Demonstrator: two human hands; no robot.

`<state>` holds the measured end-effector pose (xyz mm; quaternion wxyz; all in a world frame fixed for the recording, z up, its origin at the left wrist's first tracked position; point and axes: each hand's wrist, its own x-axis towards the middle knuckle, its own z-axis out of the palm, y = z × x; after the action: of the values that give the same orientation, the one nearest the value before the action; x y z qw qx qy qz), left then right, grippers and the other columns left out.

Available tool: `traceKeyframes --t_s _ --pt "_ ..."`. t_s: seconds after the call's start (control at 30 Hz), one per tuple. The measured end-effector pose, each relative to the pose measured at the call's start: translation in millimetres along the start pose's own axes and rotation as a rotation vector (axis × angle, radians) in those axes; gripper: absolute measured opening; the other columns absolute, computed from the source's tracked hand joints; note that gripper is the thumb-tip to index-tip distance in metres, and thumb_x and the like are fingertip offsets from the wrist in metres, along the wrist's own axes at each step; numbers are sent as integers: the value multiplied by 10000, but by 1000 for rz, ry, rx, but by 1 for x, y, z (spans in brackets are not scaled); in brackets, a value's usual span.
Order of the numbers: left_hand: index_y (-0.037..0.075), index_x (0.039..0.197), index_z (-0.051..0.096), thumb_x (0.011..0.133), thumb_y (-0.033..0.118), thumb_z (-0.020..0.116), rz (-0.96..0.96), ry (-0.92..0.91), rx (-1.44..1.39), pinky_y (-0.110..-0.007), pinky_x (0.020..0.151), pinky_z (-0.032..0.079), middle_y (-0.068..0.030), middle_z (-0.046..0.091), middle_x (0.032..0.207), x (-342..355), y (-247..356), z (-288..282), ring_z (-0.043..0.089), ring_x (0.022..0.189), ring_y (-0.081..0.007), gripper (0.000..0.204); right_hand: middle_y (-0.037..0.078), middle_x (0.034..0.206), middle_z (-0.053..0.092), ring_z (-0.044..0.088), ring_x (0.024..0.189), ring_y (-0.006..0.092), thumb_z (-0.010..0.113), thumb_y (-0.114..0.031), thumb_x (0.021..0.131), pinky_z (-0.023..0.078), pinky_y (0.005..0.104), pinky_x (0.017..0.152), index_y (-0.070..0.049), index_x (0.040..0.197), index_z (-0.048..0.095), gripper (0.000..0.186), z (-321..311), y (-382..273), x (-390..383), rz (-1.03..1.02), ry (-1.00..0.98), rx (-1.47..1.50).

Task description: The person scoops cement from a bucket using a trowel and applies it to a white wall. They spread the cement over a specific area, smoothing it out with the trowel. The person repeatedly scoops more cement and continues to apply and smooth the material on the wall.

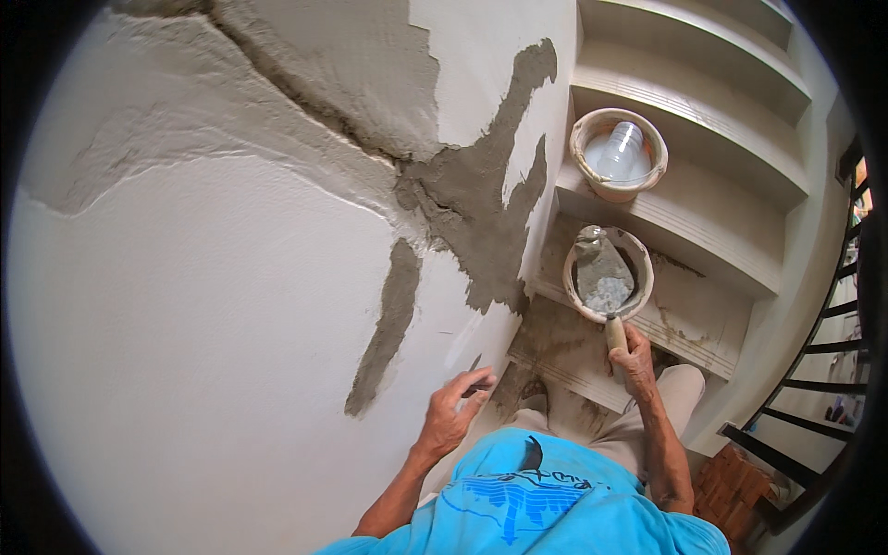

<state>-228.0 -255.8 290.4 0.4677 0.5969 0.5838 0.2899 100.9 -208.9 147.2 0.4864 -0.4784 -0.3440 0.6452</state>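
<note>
I see the trowel (604, 276) over the mouth of the near bucket (647, 270) on the stairs (731, 199), right of centre, its handle gripped in the right hand (634, 361). To the left, the left hand (450, 416) is beside the white wall (213, 305), fingers bent, and I cannot tell whether they pinch anything. Farther out, I count 1 far bucket (616, 191) holding a clear container (620, 151), and gray mortar (481, 208) patches the wall.
</note>
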Motion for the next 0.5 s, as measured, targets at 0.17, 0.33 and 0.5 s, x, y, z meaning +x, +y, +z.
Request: traceKeyframes --t_s 0.17,0.33,0.5 --pt "-25 1284 662 977 66 665 274 226 178 -372 911 578 -172 735 1131 -29 70 -42 729 1010 -258 320 20 870 600 579 672 97 818 -400 711 484 271 543 28 1297 624 751 49 -2 0 -15 -59 21" --pt "-37 1118 719 986 109 678 515 568 422 -379 824 596 -198 754 1040 -71 102 -72 742 938 -279 200 50 879 610 577 692 115 768 -358 684 506 270 629 23 1336 566 781 104 -43 -9 -12 -159 95" --pt "-105 1170 631 1060 270 581 930 1077 693 -410 829 583 -241 697 1126 -121 110 -102 689 971 -307 394 63 877 624 592 661 119 764 -318 738 496 276 552 14 1364 531 746 138 -66 -19 -66 -152 79"
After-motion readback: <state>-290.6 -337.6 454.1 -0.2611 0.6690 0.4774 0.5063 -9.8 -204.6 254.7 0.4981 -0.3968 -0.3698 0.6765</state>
